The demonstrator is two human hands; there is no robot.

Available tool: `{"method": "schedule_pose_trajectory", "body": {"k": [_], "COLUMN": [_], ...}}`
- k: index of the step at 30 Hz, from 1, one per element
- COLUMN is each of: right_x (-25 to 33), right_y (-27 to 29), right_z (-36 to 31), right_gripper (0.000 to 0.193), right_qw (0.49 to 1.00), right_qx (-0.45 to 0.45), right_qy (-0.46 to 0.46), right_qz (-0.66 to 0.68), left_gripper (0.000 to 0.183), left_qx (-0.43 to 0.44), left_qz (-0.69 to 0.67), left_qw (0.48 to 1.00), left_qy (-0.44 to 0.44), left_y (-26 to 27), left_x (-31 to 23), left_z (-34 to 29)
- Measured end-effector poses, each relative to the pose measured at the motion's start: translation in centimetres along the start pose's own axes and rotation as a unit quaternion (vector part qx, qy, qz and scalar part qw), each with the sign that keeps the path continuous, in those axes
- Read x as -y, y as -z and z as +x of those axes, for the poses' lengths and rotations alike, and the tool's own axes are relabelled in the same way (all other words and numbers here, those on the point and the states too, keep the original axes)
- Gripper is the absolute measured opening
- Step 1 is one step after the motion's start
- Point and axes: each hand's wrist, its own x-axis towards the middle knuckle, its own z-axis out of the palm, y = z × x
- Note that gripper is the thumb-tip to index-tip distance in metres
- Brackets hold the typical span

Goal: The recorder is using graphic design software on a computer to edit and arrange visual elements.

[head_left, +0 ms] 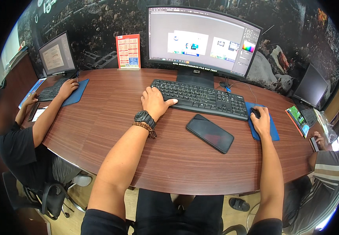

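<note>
My left hand (154, 102) rests at the left end of a black keyboard (201, 98), its fingers on the keys and its thumb stretched along the near edge; it holds nothing. A black watch (144, 117) and a beaded bracelet (146, 127) circle that wrist. Over to the right, my right hand (261, 124) is wrapped over a dark computer mouse (255, 112) on a blue mouse pad (272, 131). A black smartphone (210, 133) lies flat between my arms. Behind the keyboard stands a curved monitor (203, 39) with design software and two layouts on its screen.
A red and white desk calendar (128, 52) stands left of the monitor on the brown wooden desk (99, 102). At the far left a person (16, 145) works at another computer. On the right another person (330, 168) sits holding a phone, near a second monitor (311, 85).
</note>
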Motion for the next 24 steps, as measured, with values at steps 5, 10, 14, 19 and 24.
{"method": "schedule_pose_trajectory", "body": {"k": [5, 10, 14, 19, 24], "right_x": [-0.19, -0.46, -0.14, 0.05, -0.10], "right_y": [-0.10, -0.11, -0.14, 0.01, 0.01], "right_z": [0.01, 0.04, 0.00, -0.02, -0.01], "right_gripper": [0.031, 0.031, 0.031, 0.031, 0.031], "right_qw": [1.000, 1.000, 1.000, 1.000, 1.000], "right_qx": [0.000, 0.003, 0.000, 0.003, 0.001], "right_qy": [-0.004, 0.002, -0.002, -0.004, -0.004], "right_qz": [0.005, 0.002, 0.006, 0.003, -0.002], "left_gripper": [0.083, 0.084, 0.084, 0.085, 0.084], "left_qx": [0.011, 0.012, 0.012, 0.016, 0.015], "left_qz": [-0.003, -0.010, -0.008, -0.008, -0.005], "left_qw": [1.000, 1.000, 1.000, 1.000, 1.000], "left_qy": [0.005, 0.005, 0.007, 0.009, 0.008], "left_y": [0.11, 0.17, 0.29, 0.25, 0.22], "left_x": [-0.09, -0.14, -0.17, -0.15, -0.20], "left_z": [-0.01, -0.06, -0.12, -0.02, -0.03]}}
